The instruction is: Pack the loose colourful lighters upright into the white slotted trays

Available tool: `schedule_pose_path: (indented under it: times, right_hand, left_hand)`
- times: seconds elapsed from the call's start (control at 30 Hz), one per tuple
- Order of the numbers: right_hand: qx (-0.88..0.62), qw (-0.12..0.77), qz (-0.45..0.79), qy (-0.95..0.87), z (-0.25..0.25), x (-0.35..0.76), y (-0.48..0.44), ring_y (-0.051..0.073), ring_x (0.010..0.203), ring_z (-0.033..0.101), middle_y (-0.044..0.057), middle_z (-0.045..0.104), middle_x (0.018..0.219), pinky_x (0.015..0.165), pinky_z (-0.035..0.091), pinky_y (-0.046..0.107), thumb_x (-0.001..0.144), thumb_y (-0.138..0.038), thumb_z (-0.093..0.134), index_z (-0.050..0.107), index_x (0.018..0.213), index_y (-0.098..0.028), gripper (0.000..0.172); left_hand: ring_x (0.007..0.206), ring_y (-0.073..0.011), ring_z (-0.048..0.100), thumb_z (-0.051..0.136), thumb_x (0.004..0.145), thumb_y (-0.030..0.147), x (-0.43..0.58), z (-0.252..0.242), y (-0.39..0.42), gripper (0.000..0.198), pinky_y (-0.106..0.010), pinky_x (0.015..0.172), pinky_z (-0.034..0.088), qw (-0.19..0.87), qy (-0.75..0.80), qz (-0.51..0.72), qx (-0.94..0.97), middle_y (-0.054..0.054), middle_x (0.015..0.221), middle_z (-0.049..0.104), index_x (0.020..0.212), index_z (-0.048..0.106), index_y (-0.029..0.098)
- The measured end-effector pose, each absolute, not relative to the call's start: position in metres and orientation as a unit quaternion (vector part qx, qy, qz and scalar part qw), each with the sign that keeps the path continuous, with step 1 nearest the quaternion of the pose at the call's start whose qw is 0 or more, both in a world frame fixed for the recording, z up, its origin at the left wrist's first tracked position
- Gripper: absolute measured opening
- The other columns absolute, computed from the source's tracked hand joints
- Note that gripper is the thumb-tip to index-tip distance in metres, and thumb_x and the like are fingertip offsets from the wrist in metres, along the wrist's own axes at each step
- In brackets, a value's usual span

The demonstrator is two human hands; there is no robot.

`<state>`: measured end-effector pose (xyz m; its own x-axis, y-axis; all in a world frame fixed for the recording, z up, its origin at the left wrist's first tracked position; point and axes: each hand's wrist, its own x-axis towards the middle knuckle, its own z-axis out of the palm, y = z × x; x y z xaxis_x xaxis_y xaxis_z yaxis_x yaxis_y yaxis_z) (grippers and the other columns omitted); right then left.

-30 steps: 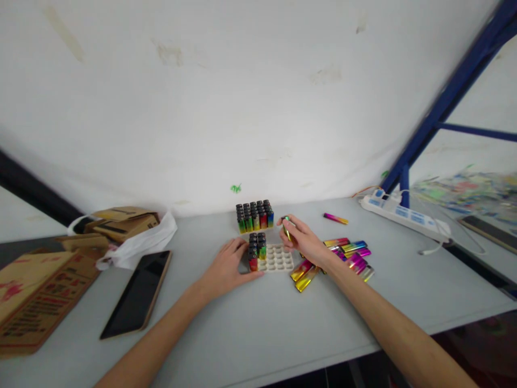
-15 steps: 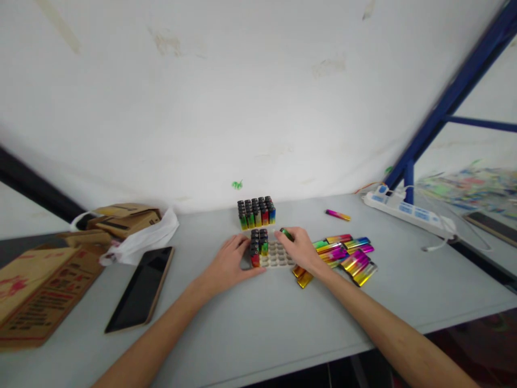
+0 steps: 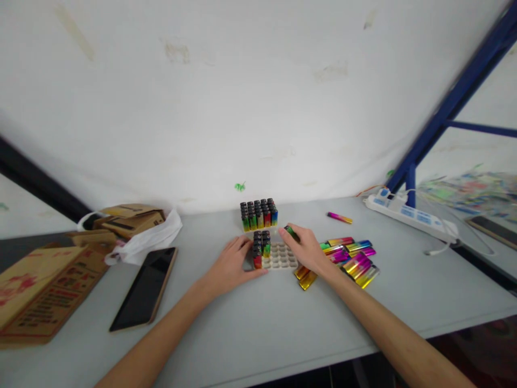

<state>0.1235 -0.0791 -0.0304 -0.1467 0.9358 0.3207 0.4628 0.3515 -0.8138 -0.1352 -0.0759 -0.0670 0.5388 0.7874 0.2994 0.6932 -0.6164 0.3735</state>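
Observation:
In the head view a white tray [image 3: 283, 260] with rows of round-edged slots lies on the table, its left columns filled with upright black-topped lighters [image 3: 257, 250]. My left hand [image 3: 232, 265] is curled around the tray's left end, fingers beside the lighters and thumb along the front edge. Over the tray's back right part, my right hand [image 3: 305, 248] pinches a green lighter [image 3: 291, 233] with a dark top. To its right lies a loose pile of shiny coloured lighters [image 3: 357, 264], some partly behind my right wrist.
Behind the tray stands a full block of upright lighters [image 3: 259, 215]. One pink and yellow lighter [image 3: 340, 217] lies apart near a white power strip [image 3: 412, 215]. A dark tablet [image 3: 143, 291], a white plastic bag [image 3: 149, 237] and cardboard boxes [image 3: 48, 291] are at the left.
The view has shifted slightly. My right hand, with the green lighter, has moved a little to the right and away from the filled columns; my left hand keeps its place on the tray.

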Motion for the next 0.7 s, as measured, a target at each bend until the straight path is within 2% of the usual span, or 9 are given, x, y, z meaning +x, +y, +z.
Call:
schedule_pose_path:
  times: [0.13,0.37,0.53,0.7]
  right_hand:
    - [-0.515,0.417,0.261,-0.702,-0.031,0.126,-0.080,0.014,0.061,0.040,-0.004,0.040,0.060,0.060,0.030,0.029,0.098,-0.060,0.050,0.038,0.065,-0.025,0.049]
    - [-0.545,0.393,0.277,-0.687,-0.042,0.123,-0.075,0.014,0.058,0.038,-0.004,0.036,0.058,0.057,0.027,0.029,0.085,-0.046,0.045,0.035,0.059,-0.026,0.035]
    - [-0.531,0.411,0.245,-0.699,-0.037,0.122,-0.079,0.015,0.061,0.042,-0.005,0.043,0.060,0.060,0.030,0.029,0.098,-0.053,0.049,0.041,0.068,-0.025,0.041]
    - [-0.477,0.403,0.233,-0.745,-0.029,0.127,-0.082,0.019,0.071,0.056,-0.001,0.057,0.075,0.069,0.043,0.030,0.111,-0.051,0.044,0.050,0.084,-0.025,0.039]
  left_hand:
    - [0.121,-0.0373,0.068,0.083,0.086,0.064,-0.135,-0.067,-0.077,0.063,-0.056,0.112,0.056,0.107,0.421,0.231,0.870,-0.015,0.128,0.070,0.129,0.071,0.020]
    - [0.121,-0.0373,0.068,0.083,0.086,0.065,-0.135,-0.069,-0.076,0.065,-0.057,0.113,0.056,0.106,0.423,0.227,0.871,-0.015,0.128,0.069,0.129,0.070,0.019]
    - [0.122,-0.0364,0.068,0.083,0.086,0.064,-0.136,-0.069,-0.076,0.064,-0.054,0.113,0.056,0.109,0.419,0.238,0.869,-0.014,0.129,0.070,0.131,0.070,0.020]
    - [0.125,-0.0378,0.067,0.084,0.084,0.066,-0.135,-0.067,-0.077,0.065,-0.055,0.113,0.056,0.116,0.428,0.234,0.865,-0.014,0.131,0.070,0.129,0.072,0.020]
